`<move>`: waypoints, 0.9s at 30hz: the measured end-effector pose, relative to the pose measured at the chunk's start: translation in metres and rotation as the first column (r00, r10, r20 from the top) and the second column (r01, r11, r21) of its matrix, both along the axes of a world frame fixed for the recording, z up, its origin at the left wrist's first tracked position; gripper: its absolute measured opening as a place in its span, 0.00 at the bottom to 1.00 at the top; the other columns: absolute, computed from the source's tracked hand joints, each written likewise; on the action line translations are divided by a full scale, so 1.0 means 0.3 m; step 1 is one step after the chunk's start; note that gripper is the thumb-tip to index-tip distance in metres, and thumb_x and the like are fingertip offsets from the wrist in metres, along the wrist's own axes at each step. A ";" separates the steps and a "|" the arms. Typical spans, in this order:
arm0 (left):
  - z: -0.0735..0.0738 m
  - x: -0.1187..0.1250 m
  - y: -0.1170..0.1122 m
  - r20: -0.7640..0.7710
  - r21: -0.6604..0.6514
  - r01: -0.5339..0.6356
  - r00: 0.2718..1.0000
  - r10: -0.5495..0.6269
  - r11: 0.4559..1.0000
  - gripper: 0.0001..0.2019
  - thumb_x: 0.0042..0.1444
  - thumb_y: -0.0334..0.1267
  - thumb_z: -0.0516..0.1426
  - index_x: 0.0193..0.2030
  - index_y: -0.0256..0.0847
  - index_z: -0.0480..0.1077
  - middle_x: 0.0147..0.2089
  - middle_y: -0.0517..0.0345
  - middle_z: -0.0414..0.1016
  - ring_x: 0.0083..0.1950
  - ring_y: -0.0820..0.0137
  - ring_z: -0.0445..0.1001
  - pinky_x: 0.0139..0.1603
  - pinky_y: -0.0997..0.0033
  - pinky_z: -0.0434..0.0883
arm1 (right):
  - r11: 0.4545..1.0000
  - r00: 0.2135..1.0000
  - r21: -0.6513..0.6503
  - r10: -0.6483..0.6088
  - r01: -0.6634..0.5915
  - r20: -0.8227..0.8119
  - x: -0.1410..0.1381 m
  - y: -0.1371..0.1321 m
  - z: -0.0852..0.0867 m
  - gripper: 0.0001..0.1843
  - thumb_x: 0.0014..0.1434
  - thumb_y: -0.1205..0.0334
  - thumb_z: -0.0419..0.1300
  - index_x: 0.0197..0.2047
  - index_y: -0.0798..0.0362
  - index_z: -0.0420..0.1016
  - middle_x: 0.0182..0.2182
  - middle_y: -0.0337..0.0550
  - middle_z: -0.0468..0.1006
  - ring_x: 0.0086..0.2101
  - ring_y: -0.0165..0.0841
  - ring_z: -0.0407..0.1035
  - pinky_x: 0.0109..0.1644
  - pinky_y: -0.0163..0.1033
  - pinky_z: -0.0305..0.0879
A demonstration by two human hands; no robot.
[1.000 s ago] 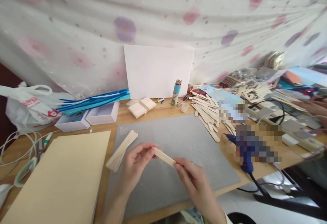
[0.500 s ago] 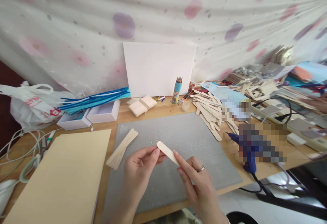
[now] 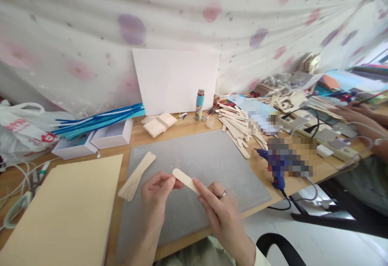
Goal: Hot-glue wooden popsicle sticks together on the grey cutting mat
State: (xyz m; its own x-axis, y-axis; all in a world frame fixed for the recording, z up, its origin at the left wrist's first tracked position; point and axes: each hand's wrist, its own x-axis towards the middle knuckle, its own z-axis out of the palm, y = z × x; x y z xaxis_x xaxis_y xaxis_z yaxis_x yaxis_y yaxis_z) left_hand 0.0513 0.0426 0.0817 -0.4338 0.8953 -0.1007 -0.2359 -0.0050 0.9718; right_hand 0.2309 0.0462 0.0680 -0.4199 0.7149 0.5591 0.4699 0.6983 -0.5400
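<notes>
Above a grey cutting mat (image 3: 224, 161), a wooden craft stick (image 3: 185, 180) slants between my two hands. My right hand (image 3: 220, 209) is closed on its lower right end, with thumb and fingers gripping it. The closed fingertips of my left hand (image 3: 157, 191) pinch together at the stick's upper left end; whether they grip it or only touch it is hard to see. Several more craft sticks (image 3: 137, 177) lie loosely fanned on the mat's left part, beside my left hand.
A blue glue gun (image 3: 277, 165), partly blurred, lies right of the mat. Behind it spread loose craft sticks (image 3: 236, 124) and a power strip (image 3: 336, 148). Cream paper (image 3: 63, 205) covers the left side. At far right are another person's hands (image 3: 360, 116).
The view has turned to the right, so the scene shifts left and another person's hands come into sight. Both of my hands keep nearly the same pose around the craft stick.
</notes>
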 end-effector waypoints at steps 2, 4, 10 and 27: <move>-0.007 -0.001 0.001 -0.012 0.010 -0.013 1.000 0.013 1.000 0.06 0.45 0.38 0.63 0.20 0.42 0.77 0.20 0.61 0.78 0.24 0.71 0.77 0.30 0.74 0.75 | 1.000 1.000 -0.013 0.000 0.000 0.003 -0.003 -0.001 -0.001 0.25 0.68 0.72 0.48 0.66 0.48 0.63 0.28 0.36 0.61 0.27 0.31 0.61 0.29 0.34 0.59; -0.017 0.001 0.005 -0.023 0.019 -0.030 0.999 0.030 0.999 0.07 0.45 0.38 0.63 0.19 0.42 0.76 0.19 0.62 0.77 0.24 0.71 0.76 0.30 0.74 0.75 | 0.999 1.000 -0.033 0.004 -0.004 -0.005 -0.006 -0.001 -0.005 0.25 0.68 0.72 0.48 0.66 0.49 0.64 0.28 0.37 0.62 0.27 0.31 0.62 0.29 0.34 0.59; -0.051 0.024 0.017 -0.062 0.026 -0.068 0.996 0.070 0.997 0.09 0.47 0.38 0.61 0.19 0.43 0.72 0.18 0.64 0.74 0.23 0.72 0.74 0.31 0.73 0.74 | 0.996 1.000 -0.091 0.005 -0.003 0.016 -0.007 -0.005 -0.015 0.23 0.70 0.69 0.46 0.64 0.50 0.66 0.28 0.37 0.62 0.25 0.30 0.61 0.27 0.33 0.57; 0.021 0.061 0.012 -0.724 0.113 0.143 0.690 -0.017 0.983 0.17 0.69 0.39 0.45 0.26 0.45 0.58 0.20 0.68 0.62 0.21 0.74 0.65 0.25 0.77 0.63 | 0.969 0.985 -0.248 0.038 0.005 0.170 0.034 0.010 0.004 0.25 0.70 0.66 0.42 0.67 0.48 0.63 0.32 0.44 0.71 0.29 0.34 0.68 0.31 0.36 0.64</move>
State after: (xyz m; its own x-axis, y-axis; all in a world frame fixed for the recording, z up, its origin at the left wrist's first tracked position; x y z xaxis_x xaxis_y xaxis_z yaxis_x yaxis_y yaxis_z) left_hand 0.0696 0.0460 0.0881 -0.2425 0.9061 0.3468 0.5260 -0.1776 0.8318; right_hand 0.2410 0.0491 0.0692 -0.5070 0.8135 0.2848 0.5603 0.5622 -0.6083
